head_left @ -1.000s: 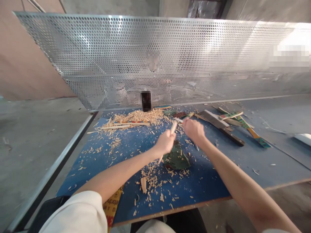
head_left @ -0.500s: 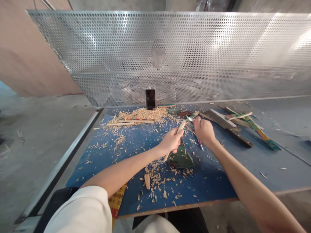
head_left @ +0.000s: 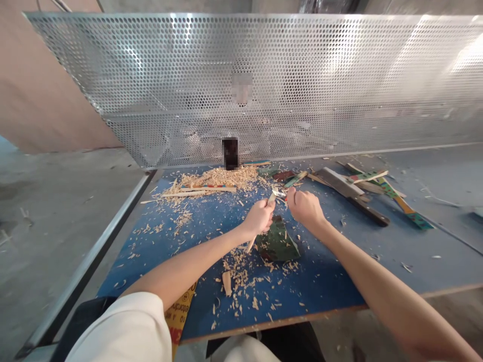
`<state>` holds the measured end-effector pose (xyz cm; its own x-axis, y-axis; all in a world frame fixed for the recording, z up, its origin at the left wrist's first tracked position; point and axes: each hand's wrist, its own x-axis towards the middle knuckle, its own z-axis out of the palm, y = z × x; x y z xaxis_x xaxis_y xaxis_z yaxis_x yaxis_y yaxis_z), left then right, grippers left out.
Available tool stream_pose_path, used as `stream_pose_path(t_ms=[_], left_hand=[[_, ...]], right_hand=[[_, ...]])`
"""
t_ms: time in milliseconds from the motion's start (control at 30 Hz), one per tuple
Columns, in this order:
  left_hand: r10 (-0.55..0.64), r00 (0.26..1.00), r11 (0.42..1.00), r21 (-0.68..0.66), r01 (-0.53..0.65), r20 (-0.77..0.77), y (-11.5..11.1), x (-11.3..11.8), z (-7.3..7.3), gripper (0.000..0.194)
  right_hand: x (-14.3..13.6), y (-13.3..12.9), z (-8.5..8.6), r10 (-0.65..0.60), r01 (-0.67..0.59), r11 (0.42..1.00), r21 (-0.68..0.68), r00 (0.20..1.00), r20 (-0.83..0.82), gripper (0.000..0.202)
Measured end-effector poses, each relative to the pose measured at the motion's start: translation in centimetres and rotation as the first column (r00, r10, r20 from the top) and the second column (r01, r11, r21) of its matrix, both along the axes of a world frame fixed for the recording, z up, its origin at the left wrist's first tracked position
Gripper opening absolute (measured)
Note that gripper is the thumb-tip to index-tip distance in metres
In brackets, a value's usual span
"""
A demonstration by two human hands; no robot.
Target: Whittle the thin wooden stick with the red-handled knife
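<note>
My left hand (head_left: 259, 217) is closed round a pale wooden stick (head_left: 250, 244), whose lower end points down toward me. The stick's upper end shows above my fingers. Against that end lies the blade of a knife (head_left: 279, 194), gripped in my right hand (head_left: 305, 205); most of its handle is hidden in the fist. Beneath my hands a dark green patterned piece (head_left: 278, 241) lies flat on the blue tabletop (head_left: 324, 281). Wood shavings (head_left: 241, 271) are scattered round it, with a short wood chip (head_left: 227, 283) nearer to me.
A heap of shavings (head_left: 222, 177) and thin strips sit at the back, beside a perforated metal panel (head_left: 211, 75). At right lie a handsaw (head_left: 345, 190) and painted wooden strips (head_left: 403, 201). A yellow printed strip (head_left: 184, 311) is by my left elbow.
The stick and my left hand have shifted slightly left. My right hand has turned and moved left, bringing the knife blade onto the stick's upper end.
</note>
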<state>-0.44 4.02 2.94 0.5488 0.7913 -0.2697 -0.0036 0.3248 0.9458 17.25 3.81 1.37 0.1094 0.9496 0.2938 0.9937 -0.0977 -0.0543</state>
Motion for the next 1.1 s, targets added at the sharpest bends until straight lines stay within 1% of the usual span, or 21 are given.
stream_pose_path(t_ms=[100,200,333,400,467,533,600,667,700,733,833,867,900,933,1033,1067,1100], left_hand=[[-0.017,1.0,1.0,0.021,0.018,-0.019,-0.3,-0.1,0.0,0.031],[-0.006,0.999,0.997,0.071,0.01,-0.054,-0.2,-0.1,0.0,0.03],[-0.036,0.995,0.996,0.072,0.043,-0.095,0.3,-0.2,0.1,0.03],[-0.048,0.995,0.998,0.048,0.052,-0.085,0.6,-0.3,0.1,0.031],[-0.065,0.995,0.997,0.042,0.068,-0.072,0.8,-0.3,0.0,0.032],[-0.073,0.992,0.993,0.09,0.082,-0.101,1.1,-0.5,-0.2,0.033],[-0.024,0.981,0.97,0.232,0.069,-0.193,1.3,-0.6,-0.3,0.034],[0.06,0.957,0.921,0.386,0.056,-0.284,1.4,-0.6,-0.4,0.036],[0.083,0.948,0.905,0.421,0.056,-0.306,1.4,-0.6,-0.3,0.036],[0.084,0.947,0.908,0.415,0.056,-0.31,1.4,-0.6,-0.2,0.035],[0.001,0.97,0.968,0.244,0.06,-0.244,1.2,-0.5,0.1,0.031],[-0.015,0.974,0.975,0.213,0.064,-0.227,1.1,-0.5,0.1,0.03],[-0.012,0.973,0.972,0.225,0.066,-0.23,1.1,-0.5,0.2,0.03],[0.01,0.967,0.958,0.279,0.063,-0.255,1.2,-0.4,0.1,0.031],[0.145,0.923,0.87,0.489,0.053,-0.357,1.3,-0.5,0.2,0.035],[0.171,0.913,0.861,0.507,0.045,-0.371,1.3,-0.5,0.3,0.035],[0.164,0.914,0.878,0.477,0.036,-0.371,1.1,-0.6,0.5,0.034]], right_hand=[[0.3,0.0,0.2,0.023,-0.023,1.0,-0.013,1.0,0.003,0.047],[0.4,0.0,0.4,0.025,-0.025,0.999,-0.021,1.0,0.019,0.047],[0.5,0.4,0.3,-0.055,0.054,0.998,0.036,0.998,0.03,0.057],[0.6,0.7,0.2,-0.091,0.088,0.994,0.072,0.995,0.029,0.061],[0.7,1.0,0.2,-0.1,0.097,0.991,0.094,0.995,0.028,0.062],[0.6,1.1,0.2,-0.103,0.1,0.99,0.1,0.994,0.024,0.061],[0.5,1.3,0.2,-0.106,0.105,0.99,0.096,0.994,0.014,0.061],[0.3,1.4,0.3,-0.11,0.109,0.99,0.094,0.994,0.002,0.06],[0.3,1.5,0.3,-0.109,0.109,0.989,0.096,0.994,0.002,0.06],[0.3,1.5,0.3,-0.109,0.108,0.989,0.101,0.994,0.004,0.06],[0.5,1.7,0.2,-0.103,0.101,0.987,0.123,0.995,0.01,0.06],[0.5,1.7,0.3,-0.103,0.101,0.987,0.127,0.995,0.006,0.06],[0.4,1.6,0.3,-0.105,0.104,0.986,0.128,0.994,-0.002,0.06],[0.2,1.5,0.3,-0.108,0.109,0.986,0.124,0.994,-0.012,0.06],[-0.5,1.3,0.6,-0.115,0.117,0.989,0.094,0.993,-0.032,0.062],[-0.6,1.3,0.7,-0.109,0.112,0.99,0.083,0.993,-0.037,0.063],[-0.5,1.4,0.8,-0.112,0.115,0.991,0.076,0.993,-0.044,0.064]])
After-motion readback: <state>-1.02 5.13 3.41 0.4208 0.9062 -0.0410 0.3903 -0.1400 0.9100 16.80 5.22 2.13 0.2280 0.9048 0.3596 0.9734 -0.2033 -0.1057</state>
